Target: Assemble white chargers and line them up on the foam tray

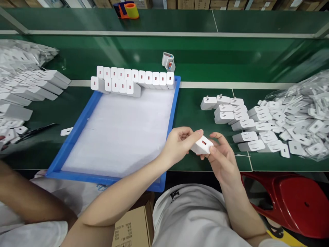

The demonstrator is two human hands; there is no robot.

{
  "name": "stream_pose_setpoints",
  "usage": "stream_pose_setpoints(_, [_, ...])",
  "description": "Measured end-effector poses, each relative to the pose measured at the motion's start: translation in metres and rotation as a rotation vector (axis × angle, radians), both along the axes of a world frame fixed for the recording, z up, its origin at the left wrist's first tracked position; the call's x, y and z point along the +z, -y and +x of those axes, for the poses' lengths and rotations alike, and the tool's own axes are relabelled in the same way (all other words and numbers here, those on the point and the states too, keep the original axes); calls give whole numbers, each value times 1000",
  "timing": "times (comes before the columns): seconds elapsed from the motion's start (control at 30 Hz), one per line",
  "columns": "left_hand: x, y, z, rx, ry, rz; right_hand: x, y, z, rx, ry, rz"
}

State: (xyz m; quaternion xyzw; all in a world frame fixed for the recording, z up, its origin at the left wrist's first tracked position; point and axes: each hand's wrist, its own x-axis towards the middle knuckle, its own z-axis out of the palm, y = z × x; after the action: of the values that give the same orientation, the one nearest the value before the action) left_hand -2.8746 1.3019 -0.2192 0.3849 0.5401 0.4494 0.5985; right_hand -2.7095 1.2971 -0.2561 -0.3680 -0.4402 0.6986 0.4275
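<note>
Both my hands grip one white charger (pixel 203 144) with an orange USB port, just right of the blue tray (pixel 77 137). My left hand (pixel 178 144) pinches its left end with closed fingers. My right hand (pixel 221 156) holds its right side from below, fingers curled round it. Two rows of several white chargers (pixel 133 80) stand along the tray's far edge, ports facing me. The tray floor is lined with white foam.
Loose chargers (pixel 239 118) and a heap in clear bags (pixel 300 113) lie on the green table at right. Bagged chargers (pixel 23 89) are stacked at left. Two single chargers (pixel 168 61) stand behind the tray. Another person's arm (pixel 28 199) is at lower left. A red stool (pixel 290 199) sits at lower right.
</note>
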Motion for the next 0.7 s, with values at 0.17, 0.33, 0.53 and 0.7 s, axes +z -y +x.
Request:
stream_pose_setpoints(0.17, [4,3,-7,-29,-167,183,-1,-2,6,-102,3,156])
stream_pose_setpoints(0.33, [7,0,-23,-153,-383,467,3,-17,23,-279,181,165])
stream_pose_setpoints(0.53, [-3,-4,-30,-280,-312,529,-1,-34,36,-195,305,180])
stream_pose_setpoints(0.7, [-12,-4,-22,-150,-337,677,0,-37,30,-176,323,147])
